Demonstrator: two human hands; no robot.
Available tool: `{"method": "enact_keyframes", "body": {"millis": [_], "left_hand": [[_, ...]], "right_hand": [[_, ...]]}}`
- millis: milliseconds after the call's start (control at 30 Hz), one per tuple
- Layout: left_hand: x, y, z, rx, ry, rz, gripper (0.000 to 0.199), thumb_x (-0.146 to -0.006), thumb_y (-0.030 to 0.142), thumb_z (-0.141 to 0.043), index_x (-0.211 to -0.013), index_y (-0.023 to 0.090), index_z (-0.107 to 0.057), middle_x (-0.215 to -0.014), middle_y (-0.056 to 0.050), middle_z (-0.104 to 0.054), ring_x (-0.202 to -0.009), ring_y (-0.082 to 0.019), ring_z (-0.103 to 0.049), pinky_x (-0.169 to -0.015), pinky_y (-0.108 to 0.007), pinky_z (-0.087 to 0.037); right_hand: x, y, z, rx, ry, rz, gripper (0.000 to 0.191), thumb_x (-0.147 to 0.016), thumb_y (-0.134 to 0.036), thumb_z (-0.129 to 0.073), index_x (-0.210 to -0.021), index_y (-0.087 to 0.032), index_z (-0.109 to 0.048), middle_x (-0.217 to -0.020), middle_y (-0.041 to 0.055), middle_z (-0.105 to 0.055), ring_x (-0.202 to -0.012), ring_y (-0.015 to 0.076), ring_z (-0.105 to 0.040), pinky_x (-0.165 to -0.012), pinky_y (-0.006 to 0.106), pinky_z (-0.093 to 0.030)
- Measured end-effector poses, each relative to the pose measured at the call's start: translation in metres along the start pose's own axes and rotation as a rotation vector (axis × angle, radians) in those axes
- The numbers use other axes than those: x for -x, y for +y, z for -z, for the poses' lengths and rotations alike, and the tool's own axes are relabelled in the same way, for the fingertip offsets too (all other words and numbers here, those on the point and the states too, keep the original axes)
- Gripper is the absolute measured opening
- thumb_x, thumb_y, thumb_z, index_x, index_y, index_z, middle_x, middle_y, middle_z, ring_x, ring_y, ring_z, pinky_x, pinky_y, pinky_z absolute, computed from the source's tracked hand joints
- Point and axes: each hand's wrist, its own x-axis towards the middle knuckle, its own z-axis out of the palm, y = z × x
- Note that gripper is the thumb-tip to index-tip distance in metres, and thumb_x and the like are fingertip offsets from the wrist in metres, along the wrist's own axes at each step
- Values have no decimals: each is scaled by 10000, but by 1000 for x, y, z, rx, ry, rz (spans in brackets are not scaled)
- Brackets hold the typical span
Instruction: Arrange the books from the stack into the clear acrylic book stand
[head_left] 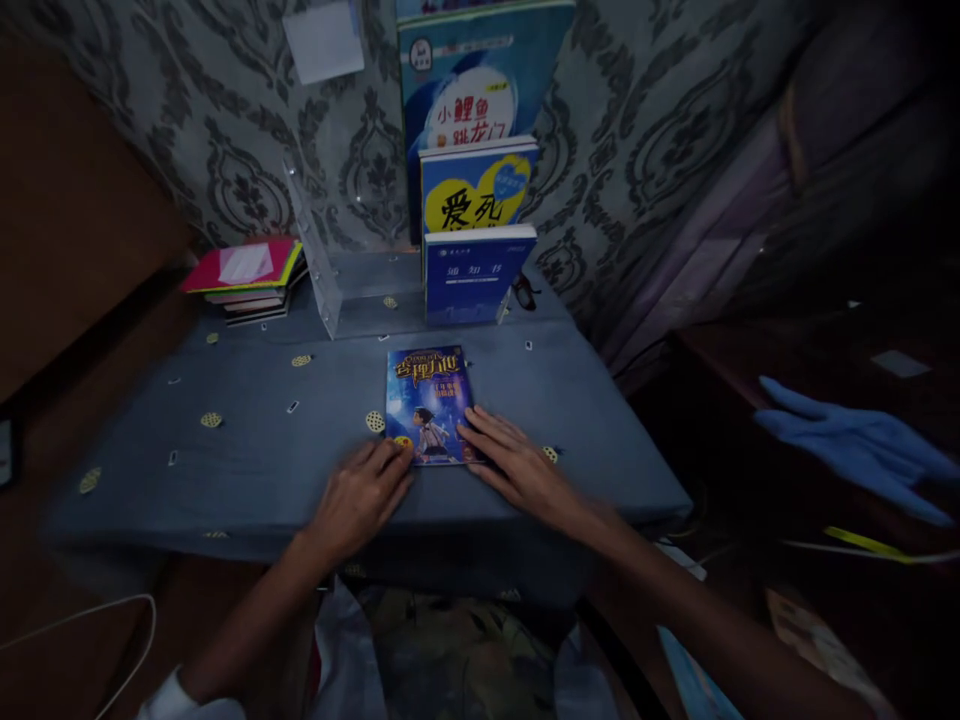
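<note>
A small blue book [427, 405] with a cartoon figure on its cover lies flat on the grey-blue tablecloth [255, 450]. My left hand [365, 490] rests at its lower left corner, fingers curved and close together, the fingertips touching the corner. On the other side, my right hand [517, 462] lies with its fingers stretched and a little apart, the tips on the book's lower right edge. Behind the book, a dark blue book [476, 278] stands upright in a clear stand [319, 265], in front of a blue-and-yellow book [476, 185] and a taller teal one [487, 80].
A stack of books and folders [251, 270] sits at the table's back left. Dark glasses [523, 291] lie beside the upright books. To the right, past the table edge, are a blue glove [855, 440] and a yellow strip [866, 543]. A white cable [146, 640] hangs at lower left.
</note>
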Motion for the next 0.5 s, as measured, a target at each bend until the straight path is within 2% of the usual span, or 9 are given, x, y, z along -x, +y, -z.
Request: {"method": "enact_keyframes", "body": {"millis": [100, 233, 367, 500], "left_hand": [[-4, -5, -1, -43, -80, -8, 273, -1025, 263, -494, -1261, 190, -611, -1123, -93, -680, -987, -247, -638, -838, -393, -593], [-15, -15, -7, -26, -102, -19, 265, -1028, 260, -497, -1260, 207, -616, -1104, -86, -648, -982, -236, -598, -853, -385, -568], [-29, -26, -13, -2, -143, 10, 274, -1027, 263, -509, -1281, 235, -608, -1115, -76, -626, -998, -223, -582, -854, -362, -554], [-42, -34, -13, -9, -195, 27, 258, -1032, 287, -499, -1259, 251, -619, -1117, -65, -628, -998, -221, -583, -792, -331, -554]], "right_hand": [[-3, 4, 2, 20, 7, 13, 466, -1024, -350, -515, -1487, -295, -502, -1579, 91, -451, -1451, 289, -426, -1174, 562, -395], [-12, 11, 7, 25, -12, -5, 428, -1013, -370, -544, -1434, -297, -563, -1542, 81, -506, -1385, 282, -517, -1144, 523, -447], [-26, 22, 7, 17, -1, -29, 411, -1000, -384, -567, -1401, -296, -595, -1516, 81, -538, -1364, 283, -540, -1120, 513, -472], [-40, 33, 7, 25, 0, -15, 417, -997, -382, -570, -1378, -221, -618, -1494, 149, -548, -1361, 305, -540, -1125, 547, -454]]}}
